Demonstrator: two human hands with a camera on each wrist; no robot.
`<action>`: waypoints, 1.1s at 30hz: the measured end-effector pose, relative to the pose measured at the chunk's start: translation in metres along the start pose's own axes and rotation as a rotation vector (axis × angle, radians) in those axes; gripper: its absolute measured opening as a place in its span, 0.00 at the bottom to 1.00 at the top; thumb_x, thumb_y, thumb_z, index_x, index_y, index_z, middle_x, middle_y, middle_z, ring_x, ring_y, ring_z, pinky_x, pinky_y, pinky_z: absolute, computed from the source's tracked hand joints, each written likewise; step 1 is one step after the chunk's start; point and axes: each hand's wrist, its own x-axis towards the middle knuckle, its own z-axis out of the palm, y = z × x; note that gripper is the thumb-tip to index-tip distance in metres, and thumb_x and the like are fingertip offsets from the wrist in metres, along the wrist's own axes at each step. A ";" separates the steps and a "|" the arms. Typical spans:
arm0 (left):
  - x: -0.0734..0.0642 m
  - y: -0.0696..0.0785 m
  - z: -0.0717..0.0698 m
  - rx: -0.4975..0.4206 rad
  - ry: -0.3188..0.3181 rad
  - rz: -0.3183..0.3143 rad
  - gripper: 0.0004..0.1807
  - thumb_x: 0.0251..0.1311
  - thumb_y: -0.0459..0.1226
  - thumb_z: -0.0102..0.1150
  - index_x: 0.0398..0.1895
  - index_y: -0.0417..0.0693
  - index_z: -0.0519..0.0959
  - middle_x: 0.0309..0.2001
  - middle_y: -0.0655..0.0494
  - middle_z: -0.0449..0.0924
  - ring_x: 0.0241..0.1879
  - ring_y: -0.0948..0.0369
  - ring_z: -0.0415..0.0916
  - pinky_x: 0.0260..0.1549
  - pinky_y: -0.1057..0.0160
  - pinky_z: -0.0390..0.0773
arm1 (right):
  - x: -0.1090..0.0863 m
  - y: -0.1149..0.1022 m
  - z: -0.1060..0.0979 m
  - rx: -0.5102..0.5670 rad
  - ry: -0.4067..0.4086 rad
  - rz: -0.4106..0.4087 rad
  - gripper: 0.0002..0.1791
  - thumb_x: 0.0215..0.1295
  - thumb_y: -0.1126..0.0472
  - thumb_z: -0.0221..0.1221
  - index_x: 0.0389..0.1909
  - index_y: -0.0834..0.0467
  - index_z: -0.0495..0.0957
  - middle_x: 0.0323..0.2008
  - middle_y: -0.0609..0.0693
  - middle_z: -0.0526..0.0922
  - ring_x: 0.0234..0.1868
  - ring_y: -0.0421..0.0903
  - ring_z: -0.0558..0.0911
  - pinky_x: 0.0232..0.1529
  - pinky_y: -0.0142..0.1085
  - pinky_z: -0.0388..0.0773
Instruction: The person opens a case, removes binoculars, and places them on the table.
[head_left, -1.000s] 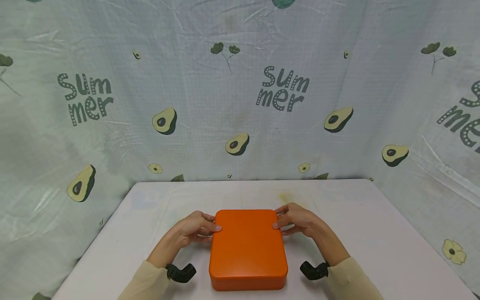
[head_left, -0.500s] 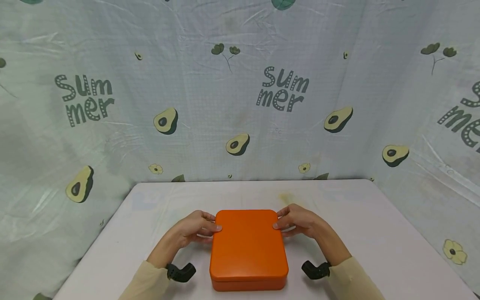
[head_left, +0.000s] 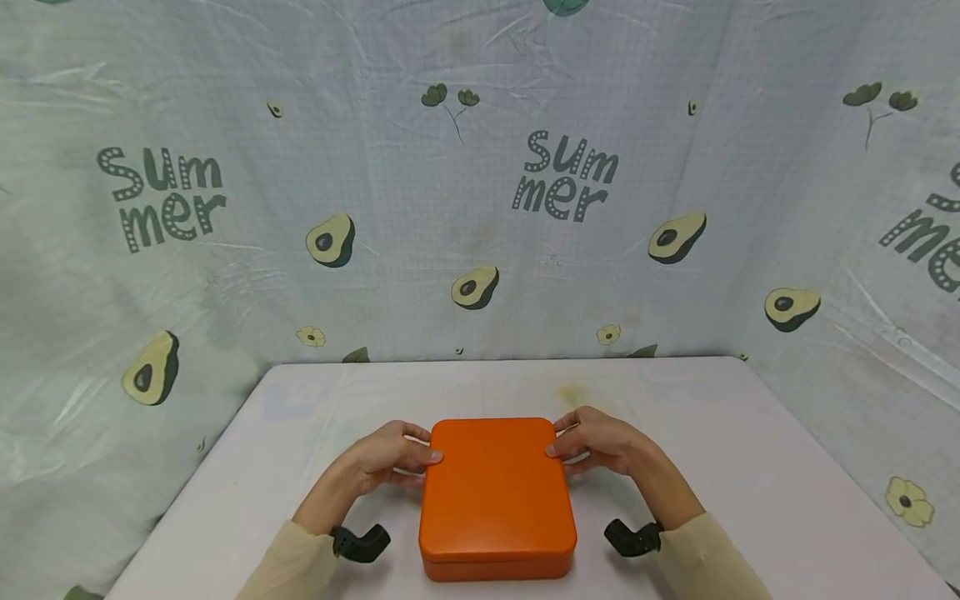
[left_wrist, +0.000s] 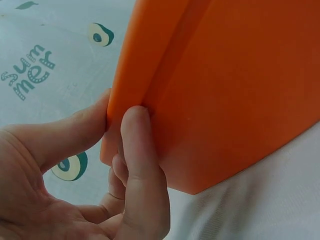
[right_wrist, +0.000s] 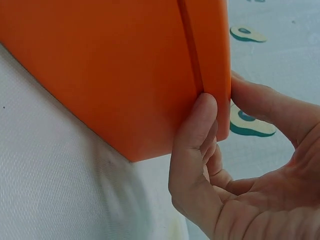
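A closed orange box (head_left: 497, 492) with rounded corners lies on the white table, its lid (head_left: 495, 467) on top. My left hand (head_left: 386, 457) holds the lid's left side near the far corner, thumb on top. In the left wrist view a fingertip (left_wrist: 135, 120) presses at the seam under the lid's rim. My right hand (head_left: 596, 442) grips the opposite side the same way, with a fingertip (right_wrist: 204, 107) at the seam in the right wrist view. The lid sits level, with only a thin seam showing below it. The inside of the box is hidden.
The white table (head_left: 337, 400) reaches back to a pale wall sheet (head_left: 405, 183) printed with avocados and lettering. A black strap mount sits on the left wrist (head_left: 362, 544) and another on the right wrist (head_left: 632, 539).
Both hands keep their hold on the lid, and the box has stayed in place. The head view has shifted very slightly.
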 end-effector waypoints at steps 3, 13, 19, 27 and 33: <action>0.001 0.000 -0.001 0.002 -0.009 0.004 0.30 0.63 0.36 0.70 0.64 0.31 0.70 0.45 0.47 0.88 0.36 0.59 0.85 0.37 0.60 0.89 | -0.001 -0.001 -0.001 0.005 -0.002 -0.005 0.36 0.58 0.65 0.72 0.64 0.71 0.67 0.47 0.60 0.85 0.38 0.48 0.84 0.43 0.42 0.89; 0.001 0.001 -0.002 0.015 -0.023 0.011 0.31 0.63 0.36 0.70 0.64 0.30 0.70 0.45 0.47 0.88 0.36 0.58 0.86 0.37 0.59 0.89 | -0.005 -0.005 -0.001 0.009 -0.010 -0.013 0.35 0.59 0.64 0.71 0.63 0.69 0.66 0.46 0.59 0.85 0.40 0.48 0.84 0.43 0.41 0.89; 0.001 0.003 -0.005 0.017 -0.031 0.005 0.32 0.63 0.36 0.70 0.65 0.30 0.69 0.46 0.47 0.88 0.35 0.59 0.85 0.36 0.60 0.89 | -0.011 -0.013 0.000 -0.002 -0.020 -0.035 0.36 0.58 0.64 0.72 0.62 0.68 0.64 0.46 0.59 0.84 0.40 0.49 0.84 0.41 0.39 0.89; 0.000 0.005 -0.006 0.000 -0.022 0.002 0.31 0.63 0.36 0.70 0.64 0.32 0.68 0.46 0.46 0.87 0.36 0.58 0.85 0.37 0.59 0.90 | -0.016 -0.019 0.003 -0.022 -0.035 -0.048 0.35 0.60 0.63 0.71 0.62 0.67 0.63 0.46 0.59 0.84 0.41 0.48 0.83 0.43 0.39 0.88; -0.001 0.007 -0.009 -0.012 -0.051 0.050 0.29 0.63 0.37 0.69 0.62 0.34 0.68 0.44 0.48 0.88 0.37 0.58 0.86 0.37 0.59 0.89 | -0.017 -0.021 0.001 -0.054 -0.018 -0.089 0.32 0.60 0.61 0.70 0.59 0.65 0.63 0.46 0.58 0.83 0.42 0.49 0.83 0.45 0.41 0.89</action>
